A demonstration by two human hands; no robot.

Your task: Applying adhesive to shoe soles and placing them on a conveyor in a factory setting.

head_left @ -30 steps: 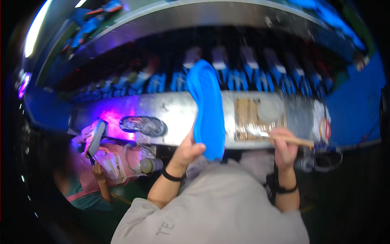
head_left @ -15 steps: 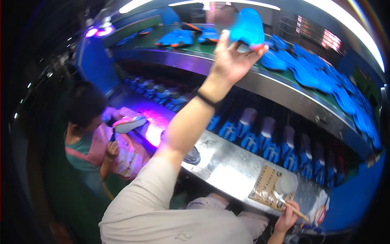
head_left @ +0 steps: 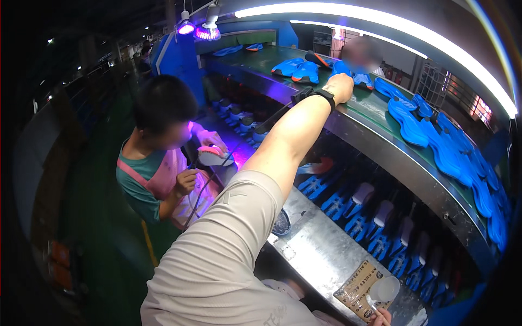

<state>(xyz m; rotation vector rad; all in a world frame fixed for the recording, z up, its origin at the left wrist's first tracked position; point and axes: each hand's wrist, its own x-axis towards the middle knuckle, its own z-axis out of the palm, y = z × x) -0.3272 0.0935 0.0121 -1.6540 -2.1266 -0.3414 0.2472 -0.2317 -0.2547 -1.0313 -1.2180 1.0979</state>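
Head view: the person's left hand (head_left: 340, 87) is stretched far out over the upper green conveyor belt (head_left: 375, 111), knuckles up, resting on a blue foam shoe sole (head_left: 341, 68); whether the fingers are gripping it or just lying on it cannot be told from here. A black wristband (head_left: 325, 96) circles that wrist, and the beige sleeve (head_left: 228, 244) fills the foreground. Down at the bottom edge, the right hand (head_left: 380, 318) is only partly visible, closed around a thin stick-like handle (head_left: 375, 307) beside a small white cup (head_left: 385, 288) standing on a brown printed card (head_left: 359, 288) on the steel workbench (head_left: 315, 252). More blue soles (head_left: 435, 144) line the belt to the right. To the left, a co-worker in a pink apron (head_left: 163, 179) holds a shoe (head_left: 212, 156) under purple light.
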